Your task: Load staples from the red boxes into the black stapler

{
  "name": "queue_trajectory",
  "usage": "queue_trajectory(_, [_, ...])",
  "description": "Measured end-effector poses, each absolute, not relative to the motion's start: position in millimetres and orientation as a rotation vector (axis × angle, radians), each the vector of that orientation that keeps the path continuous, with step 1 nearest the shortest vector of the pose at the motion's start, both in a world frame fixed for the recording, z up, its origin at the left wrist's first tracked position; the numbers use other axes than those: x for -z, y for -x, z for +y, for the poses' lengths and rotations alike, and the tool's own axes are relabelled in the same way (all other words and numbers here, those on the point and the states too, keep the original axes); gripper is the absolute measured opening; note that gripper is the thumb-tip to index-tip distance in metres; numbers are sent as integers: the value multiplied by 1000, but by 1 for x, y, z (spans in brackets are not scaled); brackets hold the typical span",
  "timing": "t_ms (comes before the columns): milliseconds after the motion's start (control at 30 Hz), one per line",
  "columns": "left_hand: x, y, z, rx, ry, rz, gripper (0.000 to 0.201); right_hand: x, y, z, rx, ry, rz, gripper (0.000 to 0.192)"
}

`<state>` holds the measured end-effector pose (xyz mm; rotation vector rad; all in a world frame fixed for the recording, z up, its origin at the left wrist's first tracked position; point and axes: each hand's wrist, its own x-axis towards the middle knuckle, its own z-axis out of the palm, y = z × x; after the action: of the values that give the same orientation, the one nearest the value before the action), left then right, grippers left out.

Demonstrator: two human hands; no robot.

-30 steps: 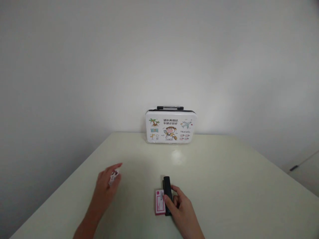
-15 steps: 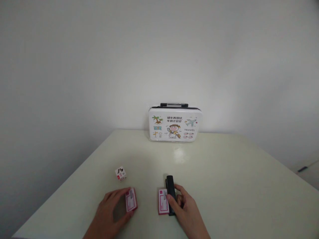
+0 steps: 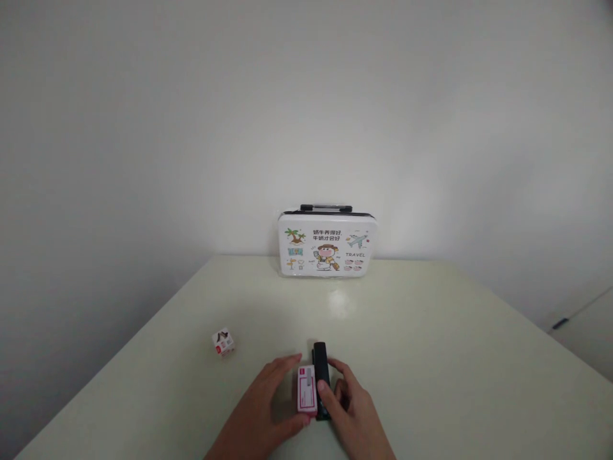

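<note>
A pale table [image 3: 431, 345] fills the lower half of the view, set against a plain white wall. At its far edge, against the wall, a white carry case [image 3: 327, 244] stands upright on its long side, with a black handle on top and printed cartoon pictures facing the camera (a palm tree, a small figure, an aeroplane).

Near the front edge the two hands meet. The left hand [image 3: 265, 409] curls around a pink-and-white box [image 3: 306, 390], thumb at its near end and fingertips at its far end, gripping it. The box lies flat, its long axis running away from the person toward the case. Just beside it on the right, touching or nearly so, a black stapler [image 3: 320, 364] lies parallel, its far end pointing toward the case. The right hand [image 3: 352, 409] closes loosely over the stapler's near part, thumb pressed on its top and fingers bent along its right side.

Well apart to the left, a small white cube [image 3: 223, 342] with red and dark markings sits alone on the table.
</note>
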<state>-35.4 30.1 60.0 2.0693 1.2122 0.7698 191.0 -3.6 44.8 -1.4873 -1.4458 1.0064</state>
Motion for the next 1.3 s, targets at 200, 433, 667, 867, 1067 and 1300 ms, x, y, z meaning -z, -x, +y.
queue_trajectory(200, [-63, 123, 63, -1100, -1454, 2177, 54, -35, -204, -17, -1037, 1597, -1503, 96])
queue_trajectory(433, [-51, 72, 89, -889, -1733, 1864, 53, -56, -197, -8, -978, 1706, -1682, 90])
queue_trajectory(667, [-65, -12, 61, -830, -1872, 1533, 42, -63, -194, -7, -946, 1701, -1715, 82])
queue_trajectory(867, [-62, -24, 53, -853, -1951, 1600, 41, -69, -193, -12, -976, 1560, -1655, 58])
queue_trajectory(1067, [-59, -73, 62, -798, -2030, 1663, 42, -66, -231, -5, -1040, 1494, -1623, 53])
queue_trajectory(1300, [-58, -190, 76, -799, -2035, 1651, 49, -85, -342, 2, -1043, 1449, -1618, 38])
